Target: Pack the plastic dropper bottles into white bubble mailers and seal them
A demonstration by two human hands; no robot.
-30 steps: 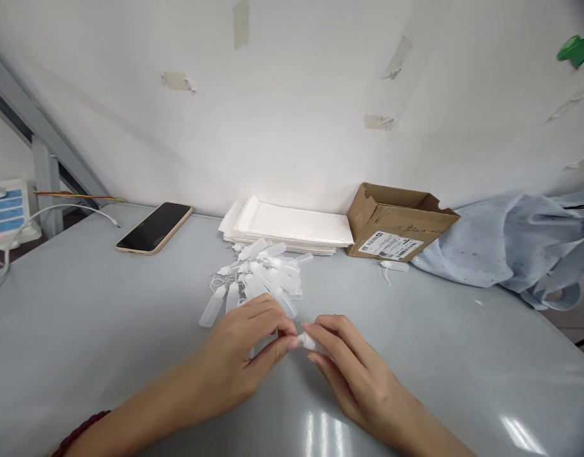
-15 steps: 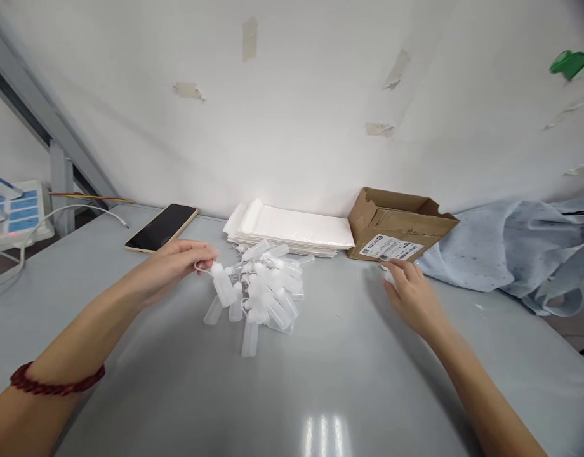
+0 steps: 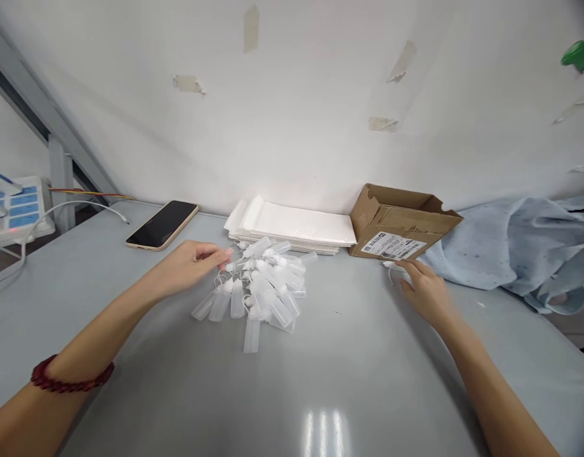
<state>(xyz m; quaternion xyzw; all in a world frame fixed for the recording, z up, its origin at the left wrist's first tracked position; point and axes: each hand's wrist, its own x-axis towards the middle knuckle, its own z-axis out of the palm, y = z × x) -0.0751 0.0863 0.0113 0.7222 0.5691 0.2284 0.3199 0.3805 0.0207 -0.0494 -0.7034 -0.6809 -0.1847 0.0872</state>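
At the left edge of a pile of small translucent squeeze bottles (image 3: 268,285) is my left hand (image 3: 197,265). Its thumb and fingers are pinched together, and what they hold, if anything, is hidden. Just below its fingertips, a bottle (image 3: 220,303) with a white nozzle and a looped cap strap lies beside others. My right hand (image 3: 424,289) is low over the table in front of the cardboard box. Its fingers are closed on another squeeze bottle (image 3: 391,264), whose white nozzle and thin strap stick out to the left; the hand covers most of the body.
Behind the pile lies a stack of white padded envelopes (image 3: 301,222). An open cardboard box (image 3: 406,222) stands by the wall, with light blue cloth (image 3: 487,241) to its right. A phone (image 3: 163,225) lies at the left, near a power strip (image 3: 23,206) and a white cable (image 3: 73,203).
The bottle my left hand held up now lies at the pile's left edge, and that hand has shifted right. My right hand moved slightly right, and its bottle now points left with the strap showing.
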